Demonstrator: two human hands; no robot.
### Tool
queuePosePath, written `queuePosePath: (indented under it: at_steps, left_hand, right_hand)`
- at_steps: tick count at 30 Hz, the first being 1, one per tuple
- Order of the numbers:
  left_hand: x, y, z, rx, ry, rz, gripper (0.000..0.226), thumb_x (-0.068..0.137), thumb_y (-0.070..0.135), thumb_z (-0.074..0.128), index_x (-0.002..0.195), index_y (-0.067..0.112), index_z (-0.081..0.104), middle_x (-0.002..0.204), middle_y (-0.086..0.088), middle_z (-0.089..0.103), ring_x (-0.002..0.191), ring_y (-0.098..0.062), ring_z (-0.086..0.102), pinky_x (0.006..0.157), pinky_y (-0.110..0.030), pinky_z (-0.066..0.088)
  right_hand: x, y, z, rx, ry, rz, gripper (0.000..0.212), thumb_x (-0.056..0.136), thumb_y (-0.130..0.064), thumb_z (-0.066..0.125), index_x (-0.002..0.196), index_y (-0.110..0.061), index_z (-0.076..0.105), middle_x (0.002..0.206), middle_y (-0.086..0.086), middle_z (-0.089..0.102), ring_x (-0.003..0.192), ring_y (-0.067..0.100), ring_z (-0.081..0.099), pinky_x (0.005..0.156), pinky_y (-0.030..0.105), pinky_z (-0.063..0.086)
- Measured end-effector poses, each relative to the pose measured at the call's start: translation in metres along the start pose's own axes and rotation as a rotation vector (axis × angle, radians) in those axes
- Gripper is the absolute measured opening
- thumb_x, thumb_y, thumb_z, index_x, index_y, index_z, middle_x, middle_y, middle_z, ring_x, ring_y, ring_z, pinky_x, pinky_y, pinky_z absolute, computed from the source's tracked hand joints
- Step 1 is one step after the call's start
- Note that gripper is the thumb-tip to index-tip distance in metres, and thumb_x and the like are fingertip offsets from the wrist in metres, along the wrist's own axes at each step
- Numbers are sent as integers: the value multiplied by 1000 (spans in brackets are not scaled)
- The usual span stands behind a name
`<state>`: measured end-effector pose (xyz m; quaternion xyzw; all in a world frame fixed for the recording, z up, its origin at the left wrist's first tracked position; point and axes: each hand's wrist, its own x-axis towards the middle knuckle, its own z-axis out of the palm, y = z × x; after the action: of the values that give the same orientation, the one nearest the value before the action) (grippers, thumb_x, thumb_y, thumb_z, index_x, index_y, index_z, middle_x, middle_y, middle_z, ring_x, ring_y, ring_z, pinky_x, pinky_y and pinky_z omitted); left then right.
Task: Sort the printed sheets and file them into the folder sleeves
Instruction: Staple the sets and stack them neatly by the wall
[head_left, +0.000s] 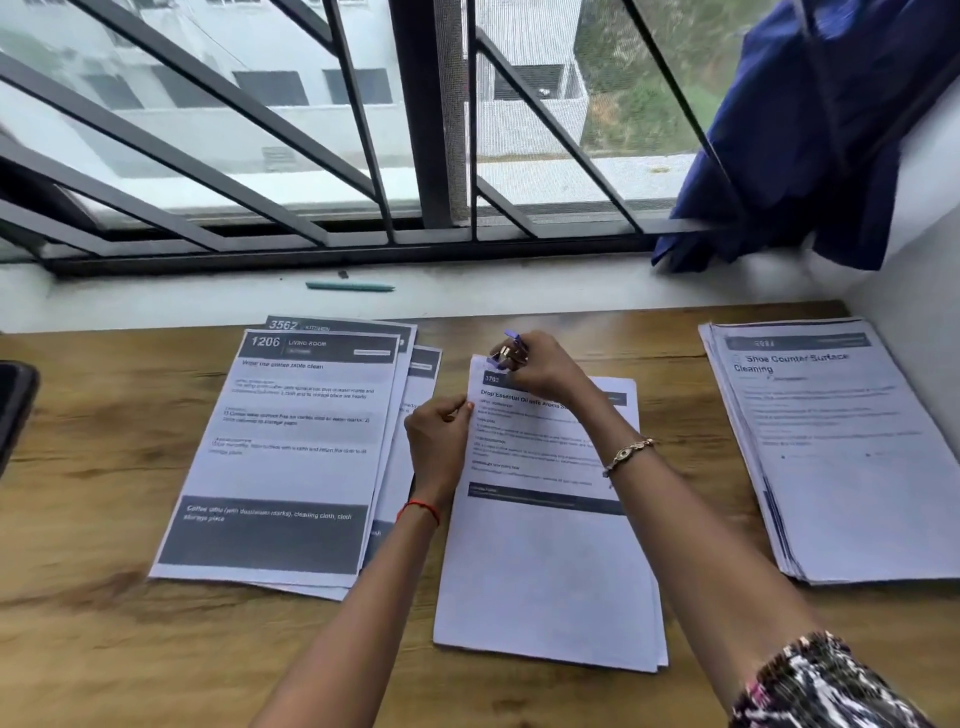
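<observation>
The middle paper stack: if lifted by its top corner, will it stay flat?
Probably not: the stack is a few thin sheets, so it should droop. Its lower edges fan apart, so sheets may slide unless the purple clip holds.

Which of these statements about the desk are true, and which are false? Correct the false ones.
1. The right hand holds a purple clip at the middle pile's top corner. True.
2. The left hand holds nothing. False: it pinches the middle pile's left edge.
3. A teal pen lies on the window sill. True.
4. The left pile's top sheet is headed Kitchen. False: it is headed 1206 Living Room.
</observation>
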<state>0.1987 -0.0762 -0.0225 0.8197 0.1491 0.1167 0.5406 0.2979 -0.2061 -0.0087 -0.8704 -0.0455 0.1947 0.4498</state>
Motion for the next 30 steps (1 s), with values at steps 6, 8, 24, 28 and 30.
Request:
queuePosePath:
  at_steps: [6, 8, 24, 28, 30]
  left_hand:
    - [4, -7, 2, -29, -8, -35, 12, 85, 4, 64, 91, 4, 75, 79, 5, 68, 66, 2, 60, 65, -22, 51]
    - [6, -8, 4, -34, -5, -57, 13, 86, 6, 64, 94, 3, 74, 80, 7, 67, 68, -3, 61, 66, -20, 52]
    - [13, -12, 12, -128, 37, -205, 17, 86, 11, 66, 99, 4, 73, 89, -5, 73, 78, -11, 66, 74, -27, 56]
    - [12, -12, 13, -144, 1, -219, 14, 87, 13, 65, 96, 8, 74, 83, 0, 72, 74, -9, 66, 70, -25, 57]
    - [13, -12, 13, -155, -1, -234, 12, 87, 11, 64, 94, 9, 74, 83, -1, 72, 74, -9, 66, 71, -26, 57]
  right_hand:
    - [1, -3, 2, -56, -60, -26, 19, 76, 8, 62, 82, 25, 56, 77, 7, 56, 48, -22, 44, 53, 1, 34]
    - [0, -5, 0, -59, -63, -25, 18, 73, 13, 56, 86, 25, 55, 79, 7, 60, 49, -22, 47, 53, 2, 36]
    - [9, -18, -14, -252, -108, -78, 33, 79, 11, 52, 92, -13, 36, 118, 15, 47, 107, 28, 57, 82, 30, 47]
    - [10, -27, -30, -361, -118, -17, 37, 69, -6, 80, 101, -1, 61, 90, 9, 57, 78, 20, 51, 56, 25, 36]
    - [8, -29, -33, -268, -88, -23, 39, 68, -12, 82, 101, 0, 68, 82, 11, 63, 61, 18, 50, 55, 24, 40]
